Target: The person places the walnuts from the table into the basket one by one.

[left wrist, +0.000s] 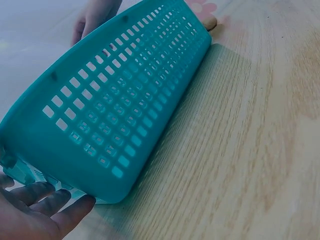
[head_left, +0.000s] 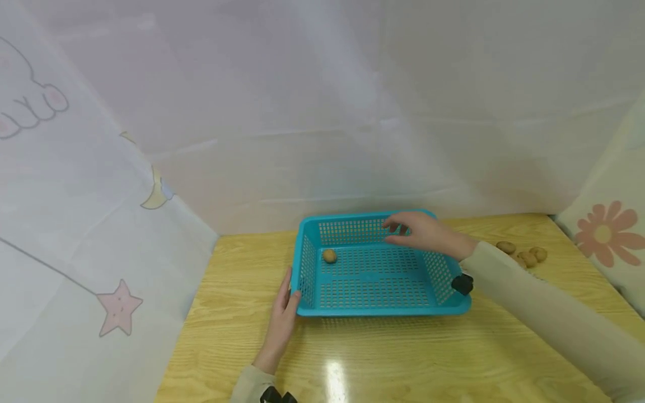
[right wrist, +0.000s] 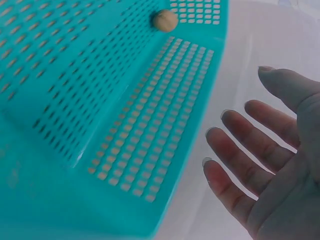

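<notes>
Resting against the left end of the blue basket [head_left: 383, 311], the left hand [head_left: 283, 314] is seen with its fingers laid nearly straight along the outside of the wall; its thumb is placed at the near corner of the rim. The right hand [head_left: 420, 230] is held raised over the far right part of the basket, with its thumb and fingers spread loosely apart. In the right wrist view, bare space is shown between its fingertips and the rim.

Between the two hands, the open basket is set lengthwise, its walls and floor pierced with rows of small holes. On that floor, just beyond and to the right of the left hand, and well to the left of the right hand, one brown lump [head_left: 330, 256] is placed near the left wall.

The left wrist is covered by a pale sleeve [head_left: 250, 383], the right one by a matching right sleeve [head_left: 529, 302]; a black mount [head_left: 462, 284] is worn at the right wrist. To the right of the right hand, other lumps [head_left: 527, 258] are grouped beyond the sleeve, one partly hidden by it.

Beneath both hands, a wood-grained surface [head_left: 216, 324] is spread. Beyond them a pale sheet [head_left: 252, 112] is hung, and a pink star [head_left: 120, 309] is printed on the cloth left of the left hand, a red flower [head_left: 603, 233] far to the right of the right hand.
</notes>
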Motion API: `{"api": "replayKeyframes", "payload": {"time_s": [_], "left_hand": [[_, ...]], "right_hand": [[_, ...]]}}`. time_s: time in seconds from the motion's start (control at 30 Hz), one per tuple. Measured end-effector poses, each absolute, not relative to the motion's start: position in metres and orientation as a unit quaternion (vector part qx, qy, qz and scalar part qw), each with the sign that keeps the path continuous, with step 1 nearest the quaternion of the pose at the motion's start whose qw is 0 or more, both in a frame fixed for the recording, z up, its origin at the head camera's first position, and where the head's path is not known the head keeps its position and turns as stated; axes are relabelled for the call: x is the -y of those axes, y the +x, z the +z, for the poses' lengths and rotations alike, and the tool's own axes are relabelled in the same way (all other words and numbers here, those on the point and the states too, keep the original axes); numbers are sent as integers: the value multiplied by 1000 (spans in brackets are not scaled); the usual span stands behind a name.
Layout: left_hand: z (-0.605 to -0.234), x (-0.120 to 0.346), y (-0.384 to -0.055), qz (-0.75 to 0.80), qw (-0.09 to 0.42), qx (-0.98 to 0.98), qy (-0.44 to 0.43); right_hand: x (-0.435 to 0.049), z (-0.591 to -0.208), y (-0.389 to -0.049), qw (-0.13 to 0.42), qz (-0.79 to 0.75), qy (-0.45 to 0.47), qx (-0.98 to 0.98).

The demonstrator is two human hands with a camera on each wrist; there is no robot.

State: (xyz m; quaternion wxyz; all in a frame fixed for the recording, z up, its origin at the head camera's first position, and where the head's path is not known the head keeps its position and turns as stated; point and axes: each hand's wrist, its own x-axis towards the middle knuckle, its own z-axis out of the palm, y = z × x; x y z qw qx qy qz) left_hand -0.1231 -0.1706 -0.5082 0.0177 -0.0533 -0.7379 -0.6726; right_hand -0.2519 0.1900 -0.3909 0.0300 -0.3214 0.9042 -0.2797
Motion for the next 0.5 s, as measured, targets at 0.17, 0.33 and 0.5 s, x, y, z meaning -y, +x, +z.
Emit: {"api": "replayKeyframes", "payload": {"time_s": [0.17, 0.33, 0.5], "left_hand": [[-509, 171, -123, -675, 17, 735, -62], [-511, 172, -124, -679, 14, 731, -69], [-511, 173, -124, -681, 12, 728, -70]], "right_hand": [[-217, -397, -244, 32, -285, -315, -905], [-245, -395, -231, 15, -279, -293, -914], [-274, -398, -218, 2, -286, -267, -920]]}}
